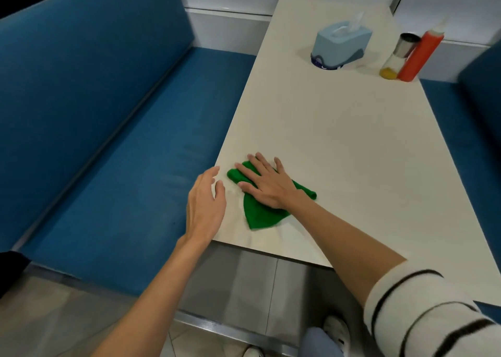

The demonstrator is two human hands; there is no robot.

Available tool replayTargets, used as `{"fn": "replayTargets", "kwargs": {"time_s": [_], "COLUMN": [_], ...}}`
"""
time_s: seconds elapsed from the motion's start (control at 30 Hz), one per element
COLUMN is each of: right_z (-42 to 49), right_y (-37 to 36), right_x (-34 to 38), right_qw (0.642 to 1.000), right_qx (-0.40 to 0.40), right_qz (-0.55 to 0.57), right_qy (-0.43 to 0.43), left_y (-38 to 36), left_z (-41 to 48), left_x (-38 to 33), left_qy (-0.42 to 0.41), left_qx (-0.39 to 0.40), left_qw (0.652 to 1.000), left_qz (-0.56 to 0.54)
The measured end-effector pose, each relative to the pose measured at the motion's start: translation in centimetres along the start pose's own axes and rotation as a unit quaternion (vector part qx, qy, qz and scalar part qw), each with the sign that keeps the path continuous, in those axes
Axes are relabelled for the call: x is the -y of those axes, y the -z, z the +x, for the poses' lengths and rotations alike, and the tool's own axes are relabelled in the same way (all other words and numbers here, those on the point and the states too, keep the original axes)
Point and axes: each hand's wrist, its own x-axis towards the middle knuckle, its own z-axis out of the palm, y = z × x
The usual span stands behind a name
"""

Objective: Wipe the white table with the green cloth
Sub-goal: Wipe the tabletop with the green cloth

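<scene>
A crumpled green cloth (257, 215) lies on the white table (339, 145) near its front left corner. My right hand (267, 184) presses flat on top of the cloth, fingers spread and pointing toward the table's left edge. My left hand (206, 207) hovers at the table's left edge just beside the cloth, fingers apart, holding nothing. Part of the cloth is hidden under my right palm.
At the table's far end stand a light-blue tissue box (340, 46), a glass shaker with a metal lid (398, 57) and a red squeeze bottle (420, 56). A blue bench seat (130, 153) runs along the left; another blue seat (477, 107) is on the right.
</scene>
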Motion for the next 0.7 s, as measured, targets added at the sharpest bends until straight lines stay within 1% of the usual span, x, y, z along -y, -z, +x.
{"fn": "replayTargets", "kwargs": {"time_s": [0.07,0.13,0.2,0.27,0.37,0.53,0.57,0.7], "right_z": [-0.5,-1.0,-1.7,-2.8,-4.7,-7.3,-7.5,-8.2], "right_y": [0.7,1.8,3.5,5.1,7.5,12.2,12.4,15.2], "right_x": [-0.7,-2.3,-5.0,-8.4,-13.6,-24.2,-25.0,-33.0], "right_qw": [0.999,0.995,0.986,0.976,0.965,0.944,0.94,0.915], "right_qx": [-0.01,-0.039,-0.064,-0.082,-0.102,-0.11,-0.113,-0.141], "right_qz": [0.036,0.083,0.146,0.192,0.22,0.25,0.26,0.28], "right_qy": [0.0,-0.023,-0.055,-0.067,-0.101,-0.184,-0.193,-0.256], "left_y": [-0.6,-1.5,-2.8,-4.6,-8.0,-16.6,-17.3,-24.7], "left_z": [0.7,1.8,3.2,4.6,6.6,11.9,12.6,17.4], "left_x": [-0.9,-2.2,-3.6,-5.4,-8.5,-15.3,-15.8,-21.9], "left_qy": [-0.011,-0.017,-0.02,-0.022,-0.035,-0.044,-0.044,-0.051], "left_qx": [0.019,0.038,0.058,0.088,0.152,0.263,0.272,0.306], "left_qw": [1.0,0.999,0.998,0.996,0.987,0.962,0.96,0.949], "left_qz": [-0.007,-0.012,-0.009,-0.017,-0.042,-0.06,-0.055,-0.051]}}
